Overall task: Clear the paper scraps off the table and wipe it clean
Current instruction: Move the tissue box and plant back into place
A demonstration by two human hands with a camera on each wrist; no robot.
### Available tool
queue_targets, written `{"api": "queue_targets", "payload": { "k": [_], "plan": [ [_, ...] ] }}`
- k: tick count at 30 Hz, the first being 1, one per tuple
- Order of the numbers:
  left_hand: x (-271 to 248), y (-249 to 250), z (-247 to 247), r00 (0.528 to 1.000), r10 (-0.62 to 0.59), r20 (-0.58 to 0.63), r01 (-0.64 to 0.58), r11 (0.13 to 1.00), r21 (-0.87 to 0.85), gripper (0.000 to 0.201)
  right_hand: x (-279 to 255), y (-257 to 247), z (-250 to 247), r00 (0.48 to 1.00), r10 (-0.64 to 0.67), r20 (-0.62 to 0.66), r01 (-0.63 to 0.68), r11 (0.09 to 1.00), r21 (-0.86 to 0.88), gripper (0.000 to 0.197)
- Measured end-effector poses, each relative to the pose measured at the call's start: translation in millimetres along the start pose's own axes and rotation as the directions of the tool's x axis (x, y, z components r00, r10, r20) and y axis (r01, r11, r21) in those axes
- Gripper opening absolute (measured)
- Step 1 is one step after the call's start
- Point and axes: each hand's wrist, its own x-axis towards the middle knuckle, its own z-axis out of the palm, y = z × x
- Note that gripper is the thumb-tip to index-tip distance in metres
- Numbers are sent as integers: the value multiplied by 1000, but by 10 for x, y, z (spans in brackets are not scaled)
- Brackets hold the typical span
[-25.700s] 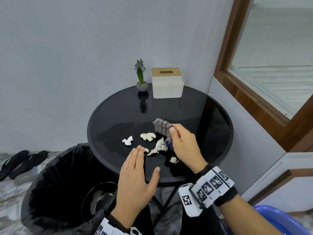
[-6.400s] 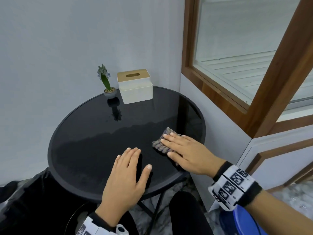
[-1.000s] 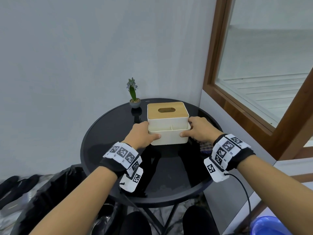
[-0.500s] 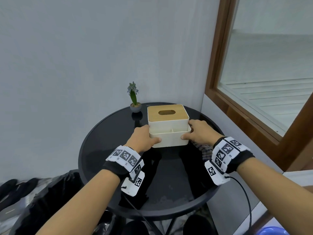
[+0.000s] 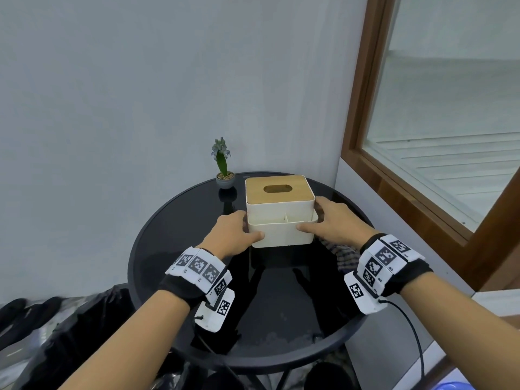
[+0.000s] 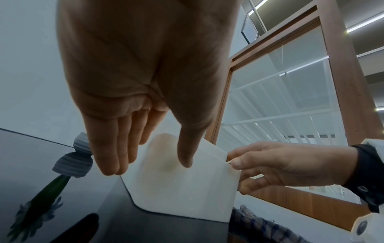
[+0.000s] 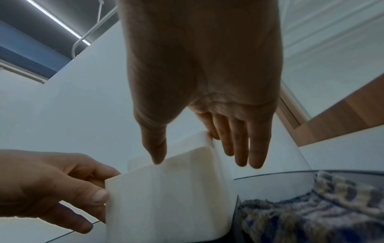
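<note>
A white tissue box (image 5: 280,229) with a wooden lid stands on the round black glass table (image 5: 174,243), toward its back. My left hand (image 5: 239,229) grips the box's left front corner, thumb on the front face. My right hand (image 5: 323,220) grips the right front corner the same way. In the left wrist view the box (image 6: 182,189) sits at the glass; I cannot tell whether it is lifted. The grey checked cloth (image 5: 342,254) lies on the table under my right wrist, beside the box (image 7: 166,205). No paper scraps show on the table.
A small potted plant (image 5: 223,170) stands at the table's back edge, left of the box. A black-lined trash bin (image 5: 70,333) sits on the floor at the lower left. The wall and a wooden window frame (image 5: 357,136) close in behind and to the right.
Both hands keep the same hold on the tissue box over the last second, and it has hardly shifted. Earlier the scraps were on the table and the cloth was under my right hand.
</note>
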Motion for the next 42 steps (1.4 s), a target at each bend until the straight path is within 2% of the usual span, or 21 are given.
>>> {"api": "queue_targets", "payload": {
  "k": [4,6,8,15,21,29,34,42],
  "plan": [
    [-13,-98,-71,1000,-19,-8,19,999,39,77,-10,-55,-55,988,-113,-108,99,987,-128,66],
    [-13,-143,-115,1000,-21,-23,22,999,32,78,-6,-100,-61,982,-135,-130,109,976,-189,75],
    [-2,-192,-162,999,-27,-40,28,999,32,76,-3,-170,-52,982,-141,-124,109,965,-237,81],
    [151,-319,-280,991,-61,-117,62,998,7,74,167,-478,16,967,-246,-74,209,922,-326,80],
    [435,-405,-370,986,-89,-144,90,996,1,82,460,-643,89,964,-261,-44,231,912,-339,82],
    [895,-460,-466,985,-71,-157,77,997,31,69,795,-679,223,962,-272,-14,248,894,-374,80],
    [1262,-572,-524,984,-101,-149,107,994,33,74,888,-611,281,964,-267,-3,243,883,-400,79],
    [1703,-706,-585,981,-128,-144,131,991,14,55,913,-562,327,983,-182,6,173,922,-347,80]
  ]
}}
